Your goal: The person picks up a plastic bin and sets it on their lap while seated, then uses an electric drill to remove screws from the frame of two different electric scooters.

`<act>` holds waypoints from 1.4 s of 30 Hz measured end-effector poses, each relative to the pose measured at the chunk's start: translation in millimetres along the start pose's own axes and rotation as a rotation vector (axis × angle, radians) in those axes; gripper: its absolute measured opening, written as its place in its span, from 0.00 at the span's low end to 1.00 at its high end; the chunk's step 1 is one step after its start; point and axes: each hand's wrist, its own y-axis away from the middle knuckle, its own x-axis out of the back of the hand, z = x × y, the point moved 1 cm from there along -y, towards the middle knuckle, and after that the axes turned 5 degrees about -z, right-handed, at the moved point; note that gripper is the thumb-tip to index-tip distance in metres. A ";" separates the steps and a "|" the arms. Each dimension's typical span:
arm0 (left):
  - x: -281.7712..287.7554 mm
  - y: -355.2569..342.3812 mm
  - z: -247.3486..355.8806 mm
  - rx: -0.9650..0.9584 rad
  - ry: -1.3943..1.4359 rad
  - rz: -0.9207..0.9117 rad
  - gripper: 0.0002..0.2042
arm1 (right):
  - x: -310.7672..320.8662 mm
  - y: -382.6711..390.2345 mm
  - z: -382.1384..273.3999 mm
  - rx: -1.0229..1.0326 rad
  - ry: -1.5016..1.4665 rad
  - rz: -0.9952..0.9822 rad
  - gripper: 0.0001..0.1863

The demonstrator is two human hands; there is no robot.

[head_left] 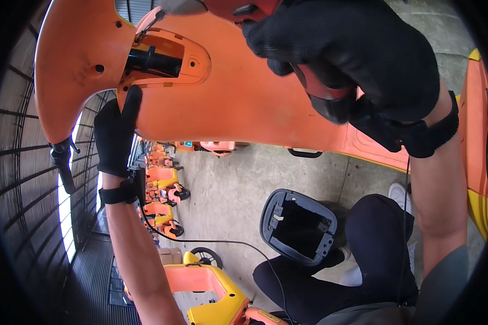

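Bracing orange panel (244, 103), left hand (115, 135) flat-fingered beneath; right hand (358, 54) clenched around red tool (320, 89) above.

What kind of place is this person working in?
Probably a repair yard or depot for shared electric scooters or bikes: a row of orange vehicles along a bare concrete floor, a metal fence, and a detached black cover.

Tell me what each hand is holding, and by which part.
The right hand grips a power tool by its handle. The left hand holds nothing; its fingers press flat against the orange panel below the opening.
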 end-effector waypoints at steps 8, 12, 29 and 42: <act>-1.5 0.7 7.2 -0.060 0.036 0.070 0.27 | -8.5 7.8 0.7 -0.022 0.014 0.038 0.14; -0.4 -0.2 4.0 -0.096 -0.006 0.034 0.27 | -12.9 8.6 7.2 0.045 0.067 0.012 0.13; -3.8 2.8 4.9 0.116 0.260 0.027 0.29 | 16.3 61.7 82.7 0.526 0.580 0.239 0.22; -161.5 302.2 77.7 0.607 1.748 -0.060 0.13 | -27.4 168.9 139.4 0.290 0.279 0.419 0.33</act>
